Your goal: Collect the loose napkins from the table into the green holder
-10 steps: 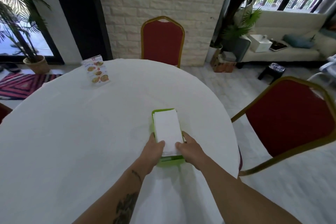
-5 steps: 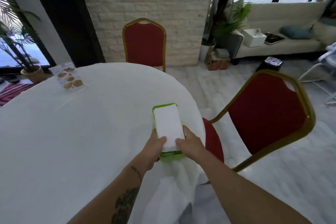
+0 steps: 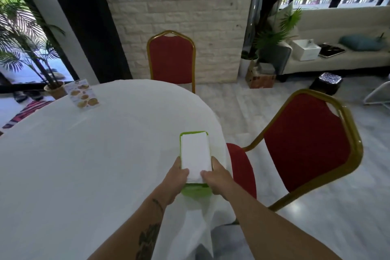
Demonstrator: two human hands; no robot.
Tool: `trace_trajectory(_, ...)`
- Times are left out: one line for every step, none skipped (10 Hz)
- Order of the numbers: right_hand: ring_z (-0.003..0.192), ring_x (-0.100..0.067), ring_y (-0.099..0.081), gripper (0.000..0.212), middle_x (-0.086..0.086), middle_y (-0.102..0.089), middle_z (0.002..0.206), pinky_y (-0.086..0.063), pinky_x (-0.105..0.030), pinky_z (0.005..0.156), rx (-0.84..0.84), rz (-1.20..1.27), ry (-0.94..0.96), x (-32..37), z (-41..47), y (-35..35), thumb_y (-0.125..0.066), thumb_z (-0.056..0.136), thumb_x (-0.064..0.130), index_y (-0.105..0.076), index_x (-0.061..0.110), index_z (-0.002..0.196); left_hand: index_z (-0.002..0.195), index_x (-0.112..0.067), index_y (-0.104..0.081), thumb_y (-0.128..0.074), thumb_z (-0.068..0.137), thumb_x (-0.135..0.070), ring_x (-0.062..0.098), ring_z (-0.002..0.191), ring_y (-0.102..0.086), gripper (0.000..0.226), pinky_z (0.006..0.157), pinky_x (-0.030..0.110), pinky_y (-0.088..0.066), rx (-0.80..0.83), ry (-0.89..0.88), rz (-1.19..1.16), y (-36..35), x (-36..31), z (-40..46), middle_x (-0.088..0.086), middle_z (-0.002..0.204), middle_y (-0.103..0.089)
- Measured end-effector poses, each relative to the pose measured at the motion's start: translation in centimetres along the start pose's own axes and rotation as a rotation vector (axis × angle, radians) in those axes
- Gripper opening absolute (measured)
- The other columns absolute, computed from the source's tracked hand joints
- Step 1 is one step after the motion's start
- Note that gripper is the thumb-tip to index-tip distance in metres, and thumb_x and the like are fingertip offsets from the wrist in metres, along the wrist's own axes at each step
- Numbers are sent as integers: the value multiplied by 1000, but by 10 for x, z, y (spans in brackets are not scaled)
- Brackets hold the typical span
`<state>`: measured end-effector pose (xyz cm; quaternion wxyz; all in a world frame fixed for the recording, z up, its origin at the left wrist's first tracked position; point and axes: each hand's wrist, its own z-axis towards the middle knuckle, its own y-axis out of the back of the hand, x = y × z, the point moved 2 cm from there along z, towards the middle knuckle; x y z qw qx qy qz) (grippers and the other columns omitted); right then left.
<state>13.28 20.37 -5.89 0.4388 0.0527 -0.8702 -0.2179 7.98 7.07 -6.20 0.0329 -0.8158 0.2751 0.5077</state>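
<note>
Left hand and right hand both clasped around napkin-filled green holder.

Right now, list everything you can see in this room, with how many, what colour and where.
napkins: one stack, white, in the holder
green holder: one, near table edge, held at its near end
table: one, white cloth, round
menu card: one, printed with food pictures, far left of table
chairs: two, red with gold frames; one at the far side, one on the right
palm plants: several, green, left window and right of brick wall
sofa: one, cream, far right, with a white box, tray and teal cushion
stool: one, black patterned, on floor
left hand: grips holder's left side
right hand: grips holder's right side
</note>
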Motion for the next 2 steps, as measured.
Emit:
trace_trajectory(106, -25, -57, 52, -5, -58, 121, -54, -44, 92, 11, -9, 0, -2, 5, 4, -50, 85, 26, -42, 28, 137, 139, -25, -39, -38, 92, -9, 18, 101, -56, 50, 70, 27, -47, -7, 17, 7, 3, 2, 4, 4, 126, -57)
trace_trajectory(117, -28, -55, 59, -8, -53, 136, -51, -42, 98, 2, -64, -3, 4, 8, 13, -50, 89, 29, -37, 24, 146, 146, -18, -33, -41, 95, -13, 21, 107, -55, 52, 81, 30, -49, -18, 24, 79, 9, 3, 3, 7, 135, -52)
